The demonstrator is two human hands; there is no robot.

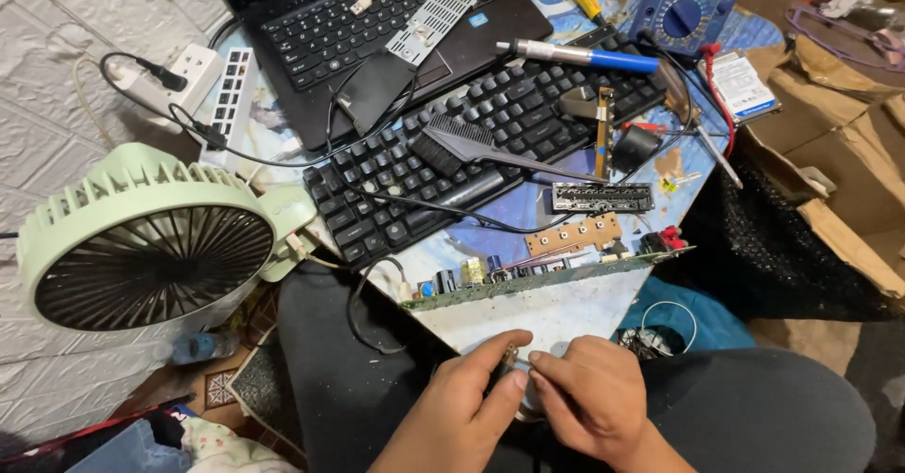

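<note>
My left hand (467,402) and my right hand (589,398) meet low in the head view, over my dark-trousered lap. Together they pinch a small metal part (512,358) between thumbs and fingertips; most of it is hidden by the fingers. Just above the hands a green circuit board (547,280) stands on edge, with capacitors and other components along its top and its pale underside facing me. It leans at the near edge of the cluttered table.
A black keyboard (471,152) lies on the table with a dark brush (490,148) on it. Behind are a laptop (377,20), a blue-handled soldering iron (580,55) and a blue multimeter (683,6). A green fan (141,237) stands left, cardboard (839,143) right.
</note>
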